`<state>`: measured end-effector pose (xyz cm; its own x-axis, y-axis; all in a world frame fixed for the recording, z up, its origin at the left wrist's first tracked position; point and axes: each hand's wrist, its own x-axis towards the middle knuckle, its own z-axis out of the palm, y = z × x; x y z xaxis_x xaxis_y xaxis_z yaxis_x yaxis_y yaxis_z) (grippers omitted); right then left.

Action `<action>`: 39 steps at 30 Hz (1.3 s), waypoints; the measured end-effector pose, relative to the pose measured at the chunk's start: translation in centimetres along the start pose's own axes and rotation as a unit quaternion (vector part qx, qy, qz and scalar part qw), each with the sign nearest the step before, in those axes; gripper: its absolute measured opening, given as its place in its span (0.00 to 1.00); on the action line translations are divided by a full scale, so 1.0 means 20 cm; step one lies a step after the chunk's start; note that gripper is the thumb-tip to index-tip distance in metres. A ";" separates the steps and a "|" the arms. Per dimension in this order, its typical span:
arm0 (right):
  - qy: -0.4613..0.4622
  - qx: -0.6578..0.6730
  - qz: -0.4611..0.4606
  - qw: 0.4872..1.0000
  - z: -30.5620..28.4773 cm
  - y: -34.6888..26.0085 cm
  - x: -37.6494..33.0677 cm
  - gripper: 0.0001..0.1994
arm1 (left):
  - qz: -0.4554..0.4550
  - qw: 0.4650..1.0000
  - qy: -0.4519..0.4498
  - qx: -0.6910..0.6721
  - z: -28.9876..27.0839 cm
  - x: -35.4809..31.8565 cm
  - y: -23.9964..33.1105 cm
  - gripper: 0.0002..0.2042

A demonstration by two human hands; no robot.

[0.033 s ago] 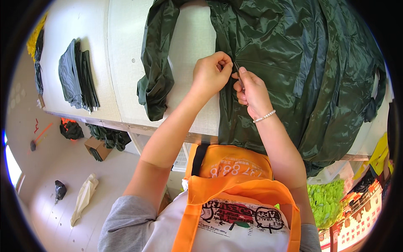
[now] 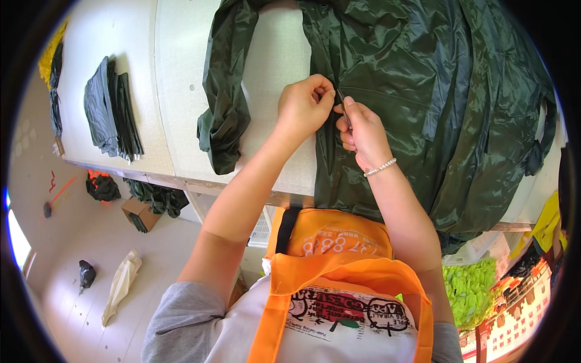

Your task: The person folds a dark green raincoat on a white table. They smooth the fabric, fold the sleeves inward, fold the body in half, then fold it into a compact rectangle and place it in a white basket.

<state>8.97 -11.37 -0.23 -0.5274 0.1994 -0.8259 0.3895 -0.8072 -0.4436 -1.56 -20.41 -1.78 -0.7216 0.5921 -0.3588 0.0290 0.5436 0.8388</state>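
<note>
While its glossy, dark green cloth crumples into sharp creases that catch the light, the garment (image 2: 393, 91) lies spread over the right side of a pale table (image 2: 181, 91), its near edge hanging past the rim. One sleeve (image 2: 225, 115), twisted into a soft, rumpled tube, bends down to the left across the bare surface. At a gathered seam between them, the left hand (image 2: 307, 106) curls with its thumb and forefinger brought together; whether a fold of cloth is caught in that pinch, I cannot tell. Just beside it, the right hand (image 2: 366, 136) is closed around a slim, dark, hard-looking tool (image 2: 343, 104), thumb laid along it, the tip pointing up toward the seam. Both forearms reach forward and angle inward, the right wrist ringed by a bracelet (image 2: 381, 167) of small pale beads. Against the table edge bulges an orange fabric apron (image 2: 339, 233). Farther left, thin folded dark cloths (image 2: 115, 109) lie in a ribbed stack, and on the floor below sits an open cardboard box (image 2: 140, 213).
</note>
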 end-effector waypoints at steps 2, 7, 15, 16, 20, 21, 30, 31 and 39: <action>0.002 -0.005 0.001 1.000 0.00 0.00 0.01 0.14 | 0.000 1.000 0.000 0.004 0.00 0.00 0.01 0.02; -0.014 0.009 -0.019 1.000 -0.03 0.02 -0.03 0.15 | 0.040 0.999 -0.001 0.035 -0.02 -0.02 0.01 0.03; 0.318 -0.369 -0.447 0.751 -0.64 -0.08 -0.21 0.18 | 0.281 0.917 0.068 0.274 -0.14 -0.18 0.04 0.05; 0.354 -0.437 -0.413 0.716 -0.65 -0.13 -0.23 0.18 | 0.319 0.910 0.063 0.257 -0.10 -0.17 0.06 0.07; 0.233 -0.258 -0.327 0.879 -0.69 -0.22 -0.17 0.14 | 0.330 0.902 -0.078 0.268 0.09 -0.10 0.16 0.27; 0.191 -0.192 -0.301 0.915 -0.75 -0.27 -0.14 0.14 | 0.330 0.902 -0.068 0.269 0.10 -0.08 0.16 0.25; 0.135 -0.078 -0.210 0.965 -0.75 -0.53 -0.05 0.10 | 0.000 0.999 -0.048 -0.022 0.10 0.29 0.04 0.16; 0.133 -0.079 -0.218 0.964 -0.77 -0.51 -0.06 0.10 | -0.005 0.999 -0.048 0.003 0.09 0.29 0.03 0.17; 0.230 -0.315 -0.300 0.871 -0.83 -0.35 -0.14 0.09 | -0.014 0.999 -0.045 0.003 0.09 0.27 0.07 0.19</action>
<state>20.23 2.81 -0.57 -0.4767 0.7981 -0.3685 0.5612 -0.0463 -0.8264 -4.18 -15.27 -3.24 -0.6564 0.6277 -0.4185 0.0141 0.5648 0.8251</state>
